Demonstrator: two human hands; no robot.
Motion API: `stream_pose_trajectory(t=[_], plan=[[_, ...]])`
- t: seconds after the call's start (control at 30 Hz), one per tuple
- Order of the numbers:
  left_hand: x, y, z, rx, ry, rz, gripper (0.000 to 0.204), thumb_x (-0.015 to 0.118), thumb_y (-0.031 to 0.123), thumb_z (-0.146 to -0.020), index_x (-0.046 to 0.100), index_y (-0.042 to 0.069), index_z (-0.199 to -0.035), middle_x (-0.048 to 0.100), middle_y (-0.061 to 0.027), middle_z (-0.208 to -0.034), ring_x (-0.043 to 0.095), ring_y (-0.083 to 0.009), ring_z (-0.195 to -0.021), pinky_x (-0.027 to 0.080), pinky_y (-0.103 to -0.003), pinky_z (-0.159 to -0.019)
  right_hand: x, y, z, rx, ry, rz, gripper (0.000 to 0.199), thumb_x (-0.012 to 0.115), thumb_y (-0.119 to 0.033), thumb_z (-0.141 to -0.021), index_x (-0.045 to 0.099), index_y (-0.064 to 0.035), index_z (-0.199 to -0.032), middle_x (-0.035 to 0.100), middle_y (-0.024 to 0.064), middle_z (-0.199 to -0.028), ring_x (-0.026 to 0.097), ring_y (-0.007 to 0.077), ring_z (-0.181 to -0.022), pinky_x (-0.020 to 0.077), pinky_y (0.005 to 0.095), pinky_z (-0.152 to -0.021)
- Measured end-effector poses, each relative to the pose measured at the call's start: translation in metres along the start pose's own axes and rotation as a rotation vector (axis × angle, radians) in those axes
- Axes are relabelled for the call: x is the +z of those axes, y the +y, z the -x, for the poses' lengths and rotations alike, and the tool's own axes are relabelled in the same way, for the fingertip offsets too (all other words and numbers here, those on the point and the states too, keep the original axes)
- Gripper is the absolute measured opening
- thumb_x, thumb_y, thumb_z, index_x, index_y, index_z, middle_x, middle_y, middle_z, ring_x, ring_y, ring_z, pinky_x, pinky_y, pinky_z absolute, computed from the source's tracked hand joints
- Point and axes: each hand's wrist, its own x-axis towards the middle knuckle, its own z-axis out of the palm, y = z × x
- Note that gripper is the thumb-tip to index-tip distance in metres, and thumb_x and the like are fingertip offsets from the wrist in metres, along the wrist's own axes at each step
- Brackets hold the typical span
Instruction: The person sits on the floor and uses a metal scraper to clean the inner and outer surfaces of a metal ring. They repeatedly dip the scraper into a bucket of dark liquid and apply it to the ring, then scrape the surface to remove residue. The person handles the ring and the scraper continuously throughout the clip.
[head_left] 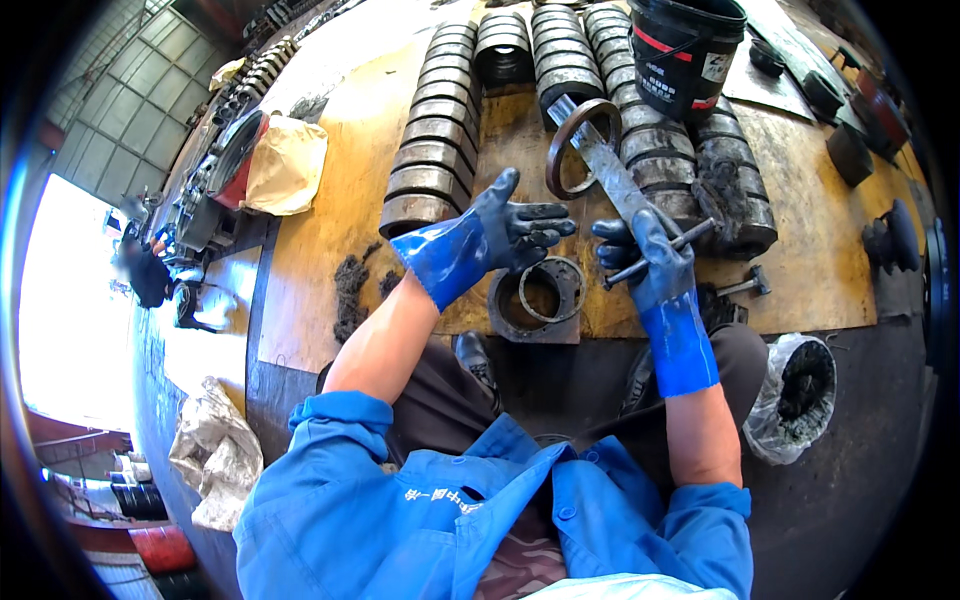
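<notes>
Right now the right hand [640, 255], in a blue rubber glove, is closed around two things at once: a flat grey metal bar [608, 168] that slants up and away from it, and a thin metal rod [660, 253] lying crosswise through the fingers. A rusty metal ring [582, 148] hangs around the far end of the bar, well beyond the knuckles, above rows of grey grooved metal segments [432, 150]. The left hand [520, 232] is open, fingers spread and half curled, holding nothing; it hovers just beside the right hand, on its inner side. Directly below both hands, on the worn wooden bench [330, 215], sits a square metal block with a round bore [535, 300] and a thin ring resting on its rim. A small hammer [745, 287] lies just outside the right hand, and a black bucket [685, 50] stands beyond the bar's tip.

The ring seems only looped over the bar, so a tilt of the right wrist could let it slide off onto the segments. With two items in one gloved grip, the rod may well slip free. The left fingers, close under the bar, risk a pinch if the ring drops.
</notes>
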Motion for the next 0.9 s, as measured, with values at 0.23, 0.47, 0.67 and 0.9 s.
stream_pose_trajectory(t=[0.23,0.47,0.67,0.9], plan=[[0.019,-0.011,-0.008,0.042,0.082,0.304,0.084,0.033,0.071,-0.090,0.053,-0.004,-0.123,0.065,-0.0199,-0.108,0.063,-0.0204,-0.068,0.051,-0.031,-0.055,0.005,-0.002,0.009,0.008,-0.036,0.099,0.034,0.056,-0.022,-0.094,0.058,0.0035,-0.116,0.069,0.0181,-0.088,0.067,0.0206,-0.063,0.0560,0.0301,-0.054],[-0.013,-0.004,-0.014,0.283,-0.076,0.322,0.054,0.051,0.053,-0.092,0.058,0.001,-0.106,0.068,-0.0109,-0.087,0.062,-0.0158,-0.060,0.050,-0.027,-0.050,0.007,-0.003,0.014,0.025,-0.127,0.223,0.040,0.055,-0.028,-0.095,0.056,0.0019,-0.123,0.071,0.0155,-0.090,0.068,0.0187,-0.070,0.0553,0.0284,-0.059],[-0.015,0.019,0.009,0.449,-0.051,0.185,0.035,0.053,0.039,-0.096,0.055,0.006,-0.106,0.064,-0.0086,-0.091,0.057,-0.0114,-0.061,0.049,-0.028,-0.053,-0.019,0.001,0.010,-0.033,-0.125,0.339,0.044,0.054,-0.030,-0.095,0.054,0.0019,-0.125,0.071,0.0155,-0.090,0.068,0.0175,-0.068,0.0538,0.0274,-0.056],[-0.065,0.044,0.020,0.525,0.054,-0.034,0.039,0.051,0.034,-0.097,0.057,0.002,-0.119,0.066,-0.0177,-0.107,0.065,-0.0203,-0.077,0.054,-0.032,-0.062,-0.034,0.002,0.022,-0.198,0.084,0.701,0.032,0.056,-0.020,-0.094,0.059,-0.0002,-0.120,0.070,0.0102,-0.086,0.064,0.0159,-0.063,0.0489,0.0266,-0.053]])
